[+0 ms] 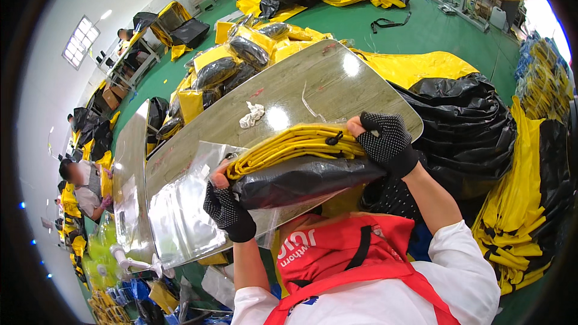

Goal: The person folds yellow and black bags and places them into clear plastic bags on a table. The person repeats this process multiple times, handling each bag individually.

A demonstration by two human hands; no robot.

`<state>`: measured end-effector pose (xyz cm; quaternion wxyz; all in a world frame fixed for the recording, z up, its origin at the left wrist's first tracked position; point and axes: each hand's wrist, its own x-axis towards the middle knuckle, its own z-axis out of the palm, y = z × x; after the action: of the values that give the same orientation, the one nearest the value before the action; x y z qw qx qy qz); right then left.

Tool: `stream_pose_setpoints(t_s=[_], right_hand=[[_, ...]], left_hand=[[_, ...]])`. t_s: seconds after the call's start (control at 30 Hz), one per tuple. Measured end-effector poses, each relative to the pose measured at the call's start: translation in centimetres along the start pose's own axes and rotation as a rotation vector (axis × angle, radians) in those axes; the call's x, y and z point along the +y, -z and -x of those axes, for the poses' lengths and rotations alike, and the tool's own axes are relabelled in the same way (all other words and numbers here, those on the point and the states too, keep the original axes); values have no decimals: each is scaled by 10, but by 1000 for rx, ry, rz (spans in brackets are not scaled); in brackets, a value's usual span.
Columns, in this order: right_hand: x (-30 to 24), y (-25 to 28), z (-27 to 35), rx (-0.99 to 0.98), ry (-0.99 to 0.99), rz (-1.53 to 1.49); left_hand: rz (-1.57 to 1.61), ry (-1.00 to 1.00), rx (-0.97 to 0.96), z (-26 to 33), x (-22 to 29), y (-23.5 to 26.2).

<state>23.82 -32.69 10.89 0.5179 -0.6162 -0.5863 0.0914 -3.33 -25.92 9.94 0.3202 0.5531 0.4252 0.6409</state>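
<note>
Between my hands is a folded yellow and black tarp bundle (295, 165), its yellow layers on the far side and its smooth black part nearer me. My left hand (227, 207), in a black dotted fingerless glove, grips its left end. The right end is pinched by my right hand (385, 143), gloved the same way. A small black cord piece (334, 138) lies on the yellow folds. Clear film shows along the bundle's lower edge; how far it wraps round is hard to see. Clear plastic bags (180, 222) lie flat on the table beside my left hand.
The glossy wood-grain table (211, 114) bears a crumpled white scrap (251, 115). Packed bundles (229, 60) are heaped beyond it. Large yellow and black sheets (463, 120) are piled at right. A green fan (102, 256) stands at lower left, near a co-worker (87, 186).
</note>
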Motion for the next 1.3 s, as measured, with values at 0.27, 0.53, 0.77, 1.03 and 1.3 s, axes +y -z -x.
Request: stream_pose_setpoints(t_s=[0.27, 0.53, 0.77, 1.03, 1.3], right_hand=[[20, -2, -34, -368, -111, -315], [17, 19, 1, -454, -184, -243], [2, -3, 16, -27, 60, 192], [-37, 30, -49, 19, 364, 168], [-77, 69, -75, -82, 454, 44]], left_hand=[[6, -23, -54, -31, -13, -12], [102, 45, -93, -22, -16, -11], [5, -22, -56, -19, -21, -9], [-37, -149, 0, -54, 34, -19], [-88, -348, -6, -71, 71, 7]])
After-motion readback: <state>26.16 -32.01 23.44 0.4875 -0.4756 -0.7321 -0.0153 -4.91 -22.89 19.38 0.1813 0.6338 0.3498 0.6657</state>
